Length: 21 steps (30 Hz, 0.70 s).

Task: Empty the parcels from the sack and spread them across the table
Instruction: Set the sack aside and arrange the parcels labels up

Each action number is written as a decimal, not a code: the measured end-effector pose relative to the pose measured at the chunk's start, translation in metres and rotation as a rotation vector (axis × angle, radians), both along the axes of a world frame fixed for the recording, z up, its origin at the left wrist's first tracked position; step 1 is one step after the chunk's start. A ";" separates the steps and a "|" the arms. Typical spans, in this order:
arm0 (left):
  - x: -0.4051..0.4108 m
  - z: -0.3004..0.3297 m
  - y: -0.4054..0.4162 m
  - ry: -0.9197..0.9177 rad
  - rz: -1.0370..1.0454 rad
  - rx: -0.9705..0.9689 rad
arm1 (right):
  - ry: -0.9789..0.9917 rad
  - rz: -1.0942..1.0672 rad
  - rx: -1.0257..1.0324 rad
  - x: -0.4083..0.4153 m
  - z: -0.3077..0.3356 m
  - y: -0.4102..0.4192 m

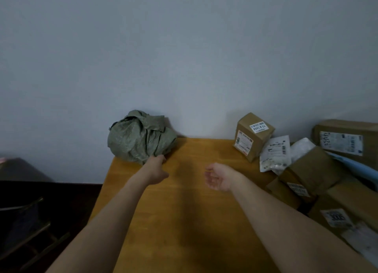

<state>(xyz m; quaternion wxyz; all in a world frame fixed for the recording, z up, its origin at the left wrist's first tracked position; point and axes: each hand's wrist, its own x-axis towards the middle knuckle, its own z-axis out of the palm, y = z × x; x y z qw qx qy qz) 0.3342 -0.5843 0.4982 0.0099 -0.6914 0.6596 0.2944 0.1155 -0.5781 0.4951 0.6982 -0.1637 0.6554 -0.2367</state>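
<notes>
A crumpled grey-green sack [141, 136] lies bunched at the far left corner of the wooden table [188, 211], against the wall. My left hand [157, 169] reaches to its lower edge, fingertips at the fabric; whether they pinch it is hidden. My right hand [219, 176] hovers over the middle of the table, palm turned inward, fingers loosely curled and holding nothing. Parcels crowd the right side: an upright brown box [252, 135], a white plastic mailer [275, 153], a large labelled carton [347, 139] and several more cardboard boxes [313, 170] toward the near right.
A plain wall rises directly behind the table. A dark cabinet [18, 170] and a folding wooden rack [30, 231] stand on the floor to the left. A blue mailer [351, 166] lies among the boxes on the right.
</notes>
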 end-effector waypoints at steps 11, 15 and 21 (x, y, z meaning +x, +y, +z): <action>-0.081 0.064 0.051 -0.022 -0.112 -0.054 | -0.033 -0.038 -0.175 -0.078 0.077 0.063; -0.161 0.092 0.083 0.004 -0.207 -0.074 | -0.023 -0.111 -0.272 -0.164 0.106 0.106; -0.211 0.107 0.095 -0.015 -0.277 -0.149 | 0.129 -0.077 -0.380 -0.221 0.133 0.118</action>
